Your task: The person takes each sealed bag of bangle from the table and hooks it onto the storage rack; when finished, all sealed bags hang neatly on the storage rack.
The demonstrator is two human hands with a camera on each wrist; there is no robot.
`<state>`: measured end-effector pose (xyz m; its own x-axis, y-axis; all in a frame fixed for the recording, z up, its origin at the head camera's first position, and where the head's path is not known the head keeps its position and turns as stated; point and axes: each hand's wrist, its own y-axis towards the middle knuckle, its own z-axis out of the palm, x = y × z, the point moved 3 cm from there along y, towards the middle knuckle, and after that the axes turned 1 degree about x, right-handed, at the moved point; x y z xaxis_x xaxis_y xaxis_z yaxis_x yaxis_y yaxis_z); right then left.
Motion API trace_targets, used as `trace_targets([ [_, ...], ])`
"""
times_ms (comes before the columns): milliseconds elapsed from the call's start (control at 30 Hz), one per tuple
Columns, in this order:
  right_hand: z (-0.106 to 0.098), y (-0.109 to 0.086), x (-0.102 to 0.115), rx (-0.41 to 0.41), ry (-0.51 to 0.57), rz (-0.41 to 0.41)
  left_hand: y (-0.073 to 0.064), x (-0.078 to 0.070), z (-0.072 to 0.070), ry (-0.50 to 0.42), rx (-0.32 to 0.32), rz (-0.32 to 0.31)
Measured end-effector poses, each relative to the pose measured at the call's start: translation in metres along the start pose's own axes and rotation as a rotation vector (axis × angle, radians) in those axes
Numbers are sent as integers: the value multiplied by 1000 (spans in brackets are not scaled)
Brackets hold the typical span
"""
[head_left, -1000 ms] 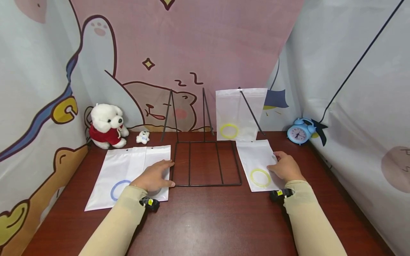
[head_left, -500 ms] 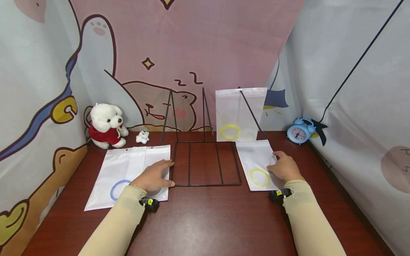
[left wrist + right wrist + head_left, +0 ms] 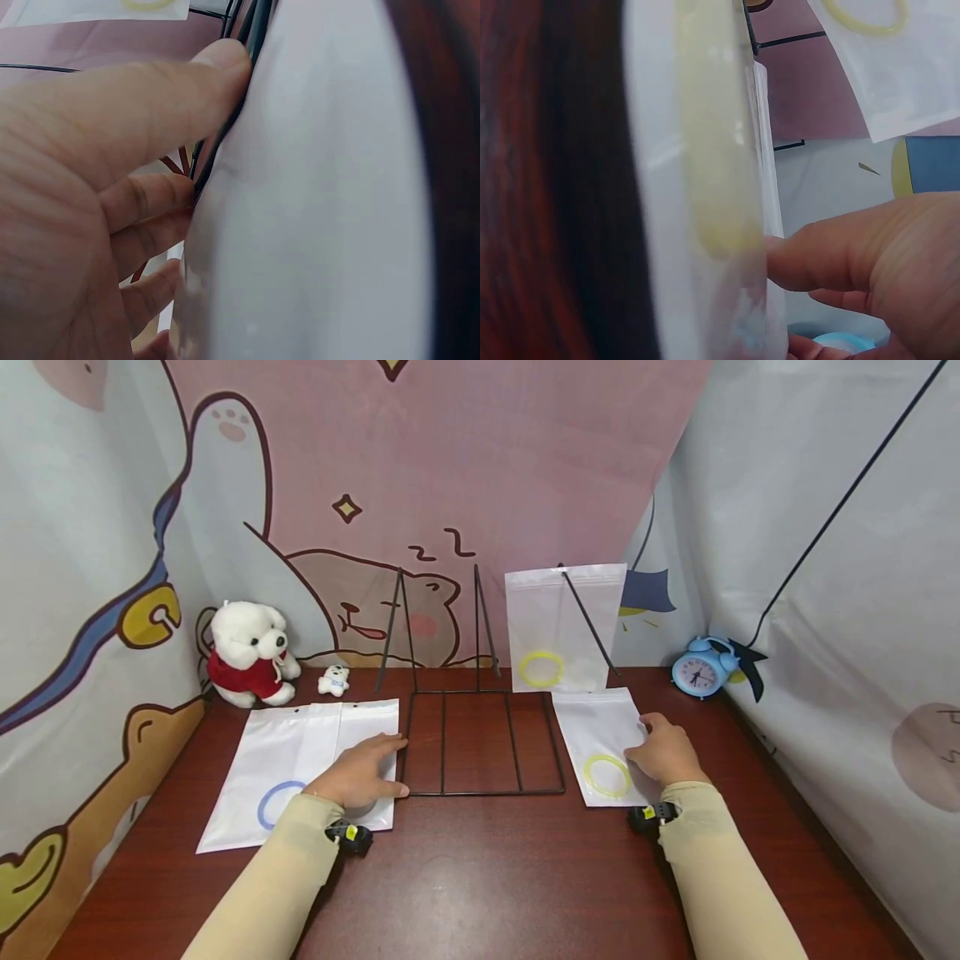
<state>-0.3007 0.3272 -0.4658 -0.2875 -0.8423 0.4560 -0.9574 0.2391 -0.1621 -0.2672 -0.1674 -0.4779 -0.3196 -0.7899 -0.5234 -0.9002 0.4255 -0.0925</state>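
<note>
My left hand (image 3: pixel 362 772) rests over the right part of the white zip bags (image 3: pixel 292 743) lying at the left, one showing a blue ring (image 3: pixel 264 810). Its fingertips and thumb reach the left bar of a black wire rack (image 3: pixel 480 794). In the left wrist view the thumb (image 3: pixel 221 67) touches a dark bar beside the bag's edge. My right hand (image 3: pixel 666 752) rests at the right edge of another white zip bag (image 3: pixel 600 727) with a yellow ring (image 3: pixel 607 776). The right wrist view has the thumb (image 3: pixel 795 262) against this bag's side.
Another zip bag (image 3: pixel 566 618) with a yellow ring (image 3: pixel 542 669) hangs on the rack's right hook (image 3: pixel 592 627). Two more upright prongs stand left of it. A white plush bear (image 3: pixel 251 652), a small dog figure (image 3: pixel 334 681) and a blue alarm clock (image 3: pixel 701 670) stand along the back.
The lower end of the hanging bag has swung slightly to the right. Both hands stay nearly still.
</note>
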Motion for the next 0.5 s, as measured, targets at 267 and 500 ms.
trace_targets([
  [267, 1, 2, -1, 17, 27, 0, -1, -2, -1, 1, 0, -1],
  [500, 2, 3, -2, 41, 81, 30, -1, -2, -1, 6, 0, 2],
])
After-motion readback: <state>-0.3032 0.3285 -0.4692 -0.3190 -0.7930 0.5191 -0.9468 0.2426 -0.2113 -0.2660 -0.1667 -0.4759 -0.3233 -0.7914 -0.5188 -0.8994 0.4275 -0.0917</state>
